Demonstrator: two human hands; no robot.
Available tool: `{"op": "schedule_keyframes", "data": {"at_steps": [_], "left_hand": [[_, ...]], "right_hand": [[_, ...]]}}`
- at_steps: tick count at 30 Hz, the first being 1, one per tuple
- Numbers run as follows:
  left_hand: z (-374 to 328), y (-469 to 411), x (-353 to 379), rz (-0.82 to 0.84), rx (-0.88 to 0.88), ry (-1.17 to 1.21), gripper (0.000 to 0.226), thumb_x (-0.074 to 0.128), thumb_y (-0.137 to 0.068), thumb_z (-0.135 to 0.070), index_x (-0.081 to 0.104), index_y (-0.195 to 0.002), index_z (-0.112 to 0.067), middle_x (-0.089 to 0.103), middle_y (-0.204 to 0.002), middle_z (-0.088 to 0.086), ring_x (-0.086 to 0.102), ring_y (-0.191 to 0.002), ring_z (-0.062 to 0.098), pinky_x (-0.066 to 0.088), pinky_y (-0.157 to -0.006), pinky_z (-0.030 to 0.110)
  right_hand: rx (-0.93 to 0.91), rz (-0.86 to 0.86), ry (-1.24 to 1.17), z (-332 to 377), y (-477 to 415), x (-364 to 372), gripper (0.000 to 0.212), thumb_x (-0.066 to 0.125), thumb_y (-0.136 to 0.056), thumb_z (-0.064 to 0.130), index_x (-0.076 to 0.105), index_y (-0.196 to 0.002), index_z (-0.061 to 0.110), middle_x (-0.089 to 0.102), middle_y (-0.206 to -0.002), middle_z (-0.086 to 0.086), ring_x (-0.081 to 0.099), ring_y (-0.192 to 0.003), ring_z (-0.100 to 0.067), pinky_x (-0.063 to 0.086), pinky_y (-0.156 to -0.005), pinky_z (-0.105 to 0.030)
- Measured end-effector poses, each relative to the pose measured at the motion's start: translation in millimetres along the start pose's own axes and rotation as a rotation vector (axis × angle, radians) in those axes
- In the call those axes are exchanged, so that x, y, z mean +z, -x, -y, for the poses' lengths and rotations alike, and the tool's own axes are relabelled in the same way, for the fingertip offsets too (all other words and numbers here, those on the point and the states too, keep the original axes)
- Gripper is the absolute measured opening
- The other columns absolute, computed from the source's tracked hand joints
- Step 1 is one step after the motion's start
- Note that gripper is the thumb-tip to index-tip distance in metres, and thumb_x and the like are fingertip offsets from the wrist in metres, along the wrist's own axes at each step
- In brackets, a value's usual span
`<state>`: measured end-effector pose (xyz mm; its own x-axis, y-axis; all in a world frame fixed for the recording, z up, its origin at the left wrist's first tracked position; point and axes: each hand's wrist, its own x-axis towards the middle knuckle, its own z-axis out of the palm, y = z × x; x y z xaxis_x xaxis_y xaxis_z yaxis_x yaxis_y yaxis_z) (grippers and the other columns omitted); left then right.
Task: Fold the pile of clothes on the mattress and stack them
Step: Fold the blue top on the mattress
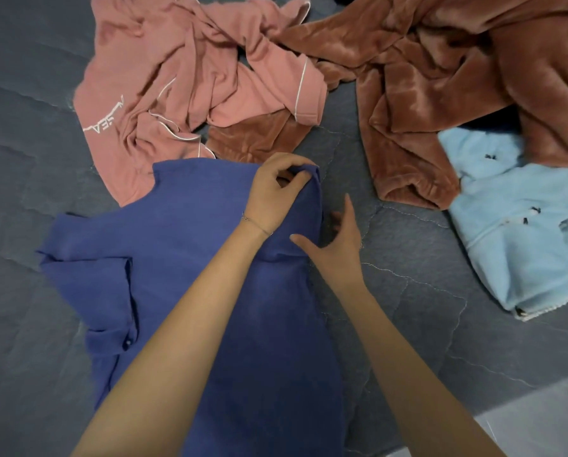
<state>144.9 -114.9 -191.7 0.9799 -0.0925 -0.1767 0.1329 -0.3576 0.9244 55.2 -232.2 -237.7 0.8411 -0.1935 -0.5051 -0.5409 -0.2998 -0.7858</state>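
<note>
Two hands, left [269, 196] pinching blue shirt [177, 258], right [337, 249] seemingly open, grey quilted mattress [424, 341]

We count one mattress [28, 77] and on it five pieces of clothing: one dark blue shirt [183, 258] at six o'clock, one pink top [164, 77] at eleven, one large brown plush piece [440, 77] at one, one small brown plush piece [256, 136] at twelve, one light blue fleece [523, 232] at three. We count two hands, the left hand [272, 192] and the right hand [338, 249], and one bracelet [256, 224].
</note>
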Motion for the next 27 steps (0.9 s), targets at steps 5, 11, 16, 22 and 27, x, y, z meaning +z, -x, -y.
{"op": "schedule_keyframes", "data": {"at_steps": [5,11,16,22,27], "left_hand": [[2.3,4.8,-13.2,-0.019,-0.041,0.052,0.021,0.054,-0.09,0.004,0.064,-0.094,-0.015,0.062,-0.095,-0.002,0.058,-0.093,0.013,0.048,-0.087,0.023],[28.9,28.3,-73.8,-0.296,-0.236,0.262,0.027,0.044,-0.089,0.001,0.053,-0.071,-0.017,0.056,-0.074,-0.003,0.053,-0.075,0.009,0.048,-0.074,0.029],[66.9,58.7,-130.0,-0.417,-0.351,0.026,0.025,0.043,-0.091,0.003,0.053,-0.073,-0.012,0.056,-0.077,-0.001,0.051,-0.073,0.007,0.043,-0.073,0.027],[105.0,100.5,-135.8,-0.226,0.016,-0.694,0.041,0.044,-0.089,-0.007,0.059,-0.127,-0.005,0.045,-0.142,0.02,0.04,-0.132,0.04,0.027,-0.111,0.051],[143.2,123.5,-130.0,0.193,-0.126,-1.222,0.055,0.021,-0.105,-0.034,-0.005,-0.152,-0.027,-0.012,-0.161,0.004,-0.014,-0.147,0.029,-0.006,-0.117,0.054]], "right_hand": [[-0.037,-0.041,0.06,12.5,-12.3,8.3,0.008,0.069,-0.084,0.012,0.061,-0.083,0.011,0.061,-0.073,0.003,0.058,-0.069,-0.014,0.046,-0.065,-0.031],[-0.31,-0.086,0.166,41.1,26.3,38.7,0.03,0.075,-0.081,0.02,0.05,-0.064,0.017,0.046,-0.057,0.01,0.046,-0.06,-0.014,0.033,-0.059,-0.024],[-0.373,0.208,0.377,50.1,58.7,94.5,0.026,0.076,-0.081,0.031,0.063,-0.073,0.009,0.056,-0.075,-0.002,0.053,-0.075,-0.023,0.044,-0.072,-0.037],[-0.584,0.173,0.549,22.9,78.7,127.8,0.033,0.066,-0.086,0.016,0.067,-0.117,0.004,0.06,-0.127,-0.018,0.053,-0.121,-0.038,0.043,-0.102,-0.048],[-0.479,0.364,0.947,-14.1,77.7,136.5,0.06,0.038,-0.103,0.036,0.008,-0.154,0.025,-0.003,-0.163,-0.001,-0.008,-0.15,-0.025,-0.011,-0.118,-0.04]]}}
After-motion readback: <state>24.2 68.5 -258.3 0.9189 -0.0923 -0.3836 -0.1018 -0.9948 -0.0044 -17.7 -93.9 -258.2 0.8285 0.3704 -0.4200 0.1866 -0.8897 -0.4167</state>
